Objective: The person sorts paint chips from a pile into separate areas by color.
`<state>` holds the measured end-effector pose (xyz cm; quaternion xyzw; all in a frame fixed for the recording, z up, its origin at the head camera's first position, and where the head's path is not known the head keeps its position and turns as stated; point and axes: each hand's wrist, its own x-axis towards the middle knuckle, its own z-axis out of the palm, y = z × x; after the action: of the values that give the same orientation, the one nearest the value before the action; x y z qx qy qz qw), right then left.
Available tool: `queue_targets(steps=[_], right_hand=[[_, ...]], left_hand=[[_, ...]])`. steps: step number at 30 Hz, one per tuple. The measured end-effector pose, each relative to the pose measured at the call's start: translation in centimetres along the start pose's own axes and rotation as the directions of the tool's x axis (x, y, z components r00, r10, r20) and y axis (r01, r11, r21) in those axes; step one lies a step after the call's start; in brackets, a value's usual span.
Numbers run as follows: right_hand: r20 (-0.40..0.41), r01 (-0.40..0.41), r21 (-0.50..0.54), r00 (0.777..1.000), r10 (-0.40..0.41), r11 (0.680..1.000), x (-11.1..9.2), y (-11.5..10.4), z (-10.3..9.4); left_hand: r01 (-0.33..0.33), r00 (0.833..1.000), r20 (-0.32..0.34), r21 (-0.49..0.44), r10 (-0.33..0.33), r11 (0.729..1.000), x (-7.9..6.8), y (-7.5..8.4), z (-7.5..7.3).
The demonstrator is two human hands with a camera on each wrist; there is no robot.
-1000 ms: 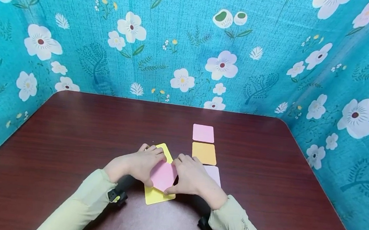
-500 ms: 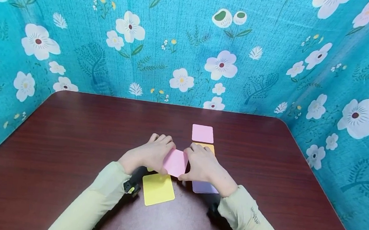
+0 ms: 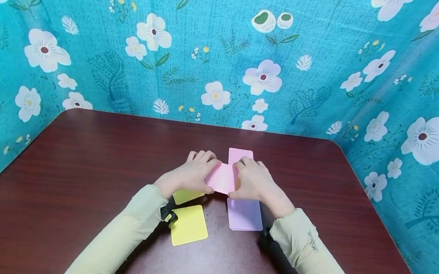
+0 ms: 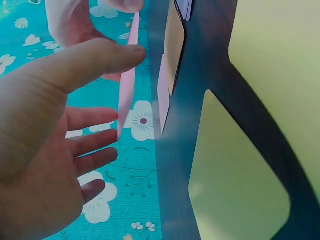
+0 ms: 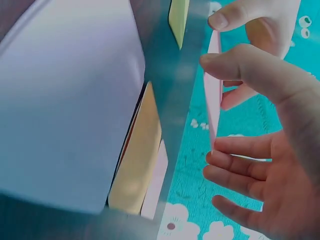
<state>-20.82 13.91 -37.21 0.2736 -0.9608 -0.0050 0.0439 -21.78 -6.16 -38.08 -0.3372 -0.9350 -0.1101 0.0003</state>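
Observation:
Between my two hands a pink square card (image 3: pixel 222 178) is held up off the table. My left hand (image 3: pixel 192 174) pinches its left edge between thumb and fingers, and my right hand (image 3: pixel 256 182) pinches the right edge the same way. Seen edge-on in the left wrist view, the held card (image 4: pixel 128 85) stays apart from the tabletop. Another pink card (image 3: pixel 240 155) lies at the back, partly covered by my right hand. An orange card (image 5: pixel 137 155) lies in front of that one, largely hidden in the head view. Nearer still sits a small stack of purple cards (image 3: pixel 245 215).
Two yellow cards lie to the left: one (image 3: pixel 190 225) nearer me, the other (image 3: pixel 187 196) partly under my left arm. The dark red-brown table (image 3: pixel 123 145) ends at a blue flowered cloth (image 3: pixel 212 43) behind and on both sides.
Both hands have carried the pink card from over the yellow cards away from me and to the right. The yellow cards and the purple stack have come into fuller view; the orange card is now mostly covered.

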Motion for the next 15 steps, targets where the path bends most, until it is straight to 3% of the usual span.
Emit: queue_targets(steps=[15], right_hand=[[0.038,-0.097,0.054,0.995,0.095,0.994,1.1,3.4,0.0]], left_hand=[[0.027,0.998,0.061,0.076,-0.032,0.997,4.0,-0.6,0.2]])
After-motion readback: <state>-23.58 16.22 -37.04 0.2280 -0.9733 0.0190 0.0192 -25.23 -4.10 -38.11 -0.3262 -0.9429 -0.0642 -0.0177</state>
